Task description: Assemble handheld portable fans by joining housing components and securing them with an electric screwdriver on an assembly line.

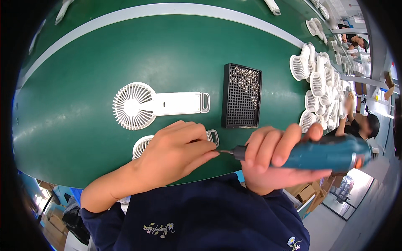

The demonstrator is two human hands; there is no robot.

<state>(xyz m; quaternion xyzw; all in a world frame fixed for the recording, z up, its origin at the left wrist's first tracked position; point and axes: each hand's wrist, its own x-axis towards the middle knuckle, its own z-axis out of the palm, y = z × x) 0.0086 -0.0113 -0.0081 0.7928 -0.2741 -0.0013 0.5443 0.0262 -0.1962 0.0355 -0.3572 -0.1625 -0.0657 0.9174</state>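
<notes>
My right hand [272,157] is wrapped round a teal electric screwdriver [322,154], held level with its thin bit toward the left. My left hand [178,150] is closed, thumb and forefinger pinched at the tip of the bit; anything between them is too small or hidden to make out. Beneath the left hand lies a white handheld fan [142,145], mostly covered, its round grille and end loop showing. Beyond it a second white handheld fan [178,103] lies flat, grille to the left. A black tray [225,98] of small screws [247,79] sits to its right.
Many white handheld fans [317,83] are heaped at the right edge of the green table [83,50]. A pale strip [192,7] curves along the far side. Two other people work at the far right. Cardboard boxes [307,193] stand below the table at the right.
</notes>
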